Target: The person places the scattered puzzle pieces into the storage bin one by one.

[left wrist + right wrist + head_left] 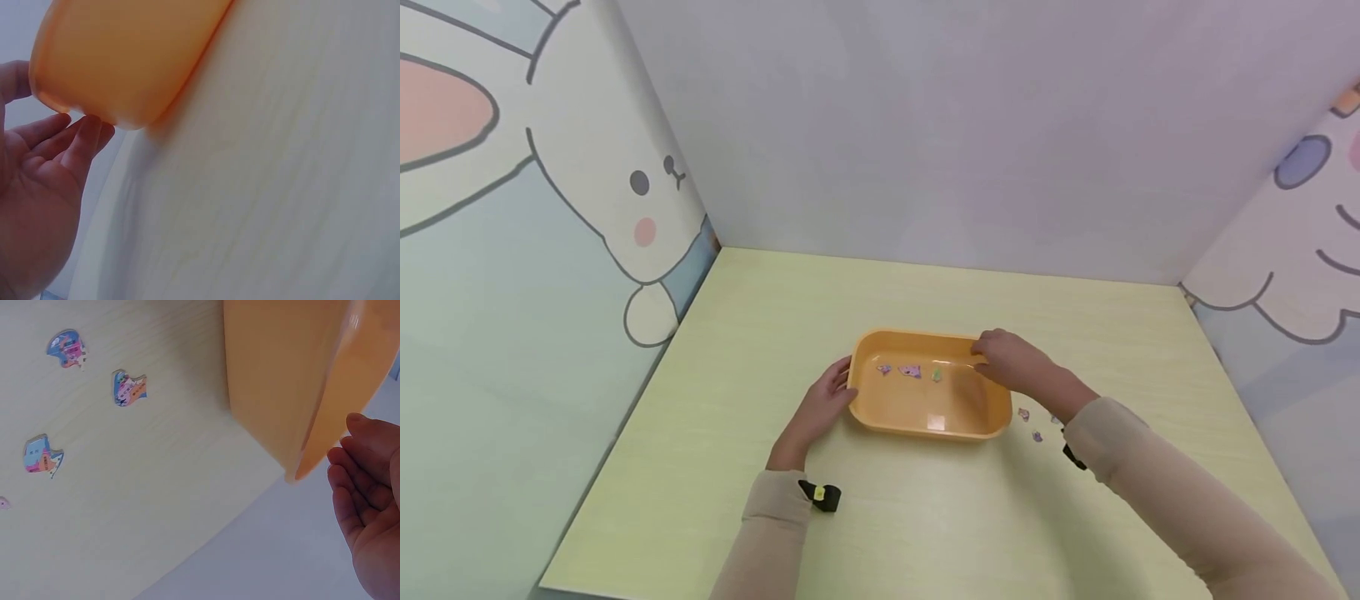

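Probably light, stiff plastic: orange tray (895, 410), glossy, so likely slippery, sits on tabletop (887, 517); best held by rim at both ends. Left hand (822, 410) pinches left rim; right hand (1015, 363) over far right corner, cannot tell whether pinching. Small pieces (911, 372) inside may slide if tilted.

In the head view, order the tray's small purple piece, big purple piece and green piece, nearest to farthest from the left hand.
From the left hand:
1. Small purple piece, row's left end.
2. Big purple piece, middle.
3. Green piece, right end.
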Demonstrator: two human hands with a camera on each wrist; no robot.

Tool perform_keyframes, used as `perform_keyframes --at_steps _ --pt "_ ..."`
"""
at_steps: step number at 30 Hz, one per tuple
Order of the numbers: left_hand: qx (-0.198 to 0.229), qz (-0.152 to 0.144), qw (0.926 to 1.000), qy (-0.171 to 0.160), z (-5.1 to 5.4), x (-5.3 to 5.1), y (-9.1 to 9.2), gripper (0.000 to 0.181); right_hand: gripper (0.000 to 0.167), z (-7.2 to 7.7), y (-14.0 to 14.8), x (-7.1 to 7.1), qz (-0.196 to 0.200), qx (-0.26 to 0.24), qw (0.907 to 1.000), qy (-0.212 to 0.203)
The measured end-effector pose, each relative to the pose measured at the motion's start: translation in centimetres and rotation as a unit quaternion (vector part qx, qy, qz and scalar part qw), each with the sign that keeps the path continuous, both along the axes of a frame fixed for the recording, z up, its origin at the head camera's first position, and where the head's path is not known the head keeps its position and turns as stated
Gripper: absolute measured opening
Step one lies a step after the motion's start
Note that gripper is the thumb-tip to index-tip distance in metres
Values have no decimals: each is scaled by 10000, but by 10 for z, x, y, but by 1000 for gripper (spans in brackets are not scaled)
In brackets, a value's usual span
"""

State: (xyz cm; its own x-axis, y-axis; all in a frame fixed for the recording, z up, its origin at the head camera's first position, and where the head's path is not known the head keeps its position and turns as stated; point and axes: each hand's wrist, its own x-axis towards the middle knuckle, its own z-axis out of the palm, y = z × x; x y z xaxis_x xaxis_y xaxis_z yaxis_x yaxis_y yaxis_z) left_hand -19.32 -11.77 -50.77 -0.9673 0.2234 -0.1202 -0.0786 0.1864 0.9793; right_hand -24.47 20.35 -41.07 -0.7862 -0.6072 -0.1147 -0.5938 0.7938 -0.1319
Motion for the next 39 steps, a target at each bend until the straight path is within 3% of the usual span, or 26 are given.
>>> perform_keyframes --at_steps 10,23,39 --pt "-10 188 9997 147 -2 3 1 58 23 1 23 10 -102 -151 9998 127" --pt "-19 147 9997 176 1 4 1 57 24 3 41 21 -504 -325 9982 -35" --pt "-14 156 9996 224 0 3 2 56 23 -12 62 36 -771 -331 9957 -398"
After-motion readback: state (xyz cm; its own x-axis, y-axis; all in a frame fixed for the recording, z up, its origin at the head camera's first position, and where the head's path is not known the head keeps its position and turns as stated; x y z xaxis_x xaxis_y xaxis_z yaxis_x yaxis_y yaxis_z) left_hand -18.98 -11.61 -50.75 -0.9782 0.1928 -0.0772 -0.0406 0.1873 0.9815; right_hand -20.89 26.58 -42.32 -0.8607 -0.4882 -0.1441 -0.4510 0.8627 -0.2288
